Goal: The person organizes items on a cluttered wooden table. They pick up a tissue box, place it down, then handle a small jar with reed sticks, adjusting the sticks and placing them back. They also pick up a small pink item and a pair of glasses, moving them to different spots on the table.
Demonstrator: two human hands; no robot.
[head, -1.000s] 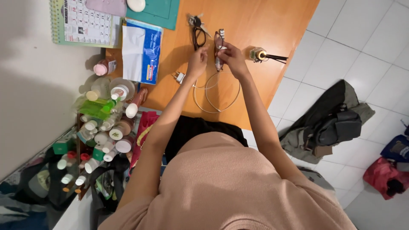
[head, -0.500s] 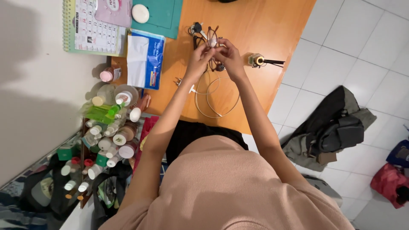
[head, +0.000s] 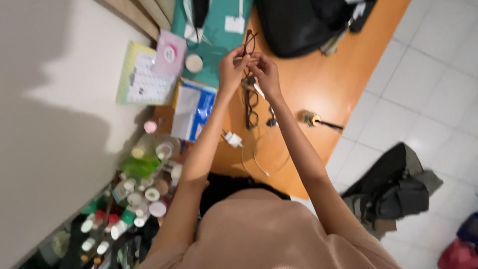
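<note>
Both hands have risen away from the orange desk, carrying the dark-framed glasses up with them. Left hand and right hand pinch the frame between fingertips, above a second pair of glasses lying on the desk. Motion blur hides exactly which part each finger grips. Beside that pair lie a white charger plug and its looped cable.
</note>
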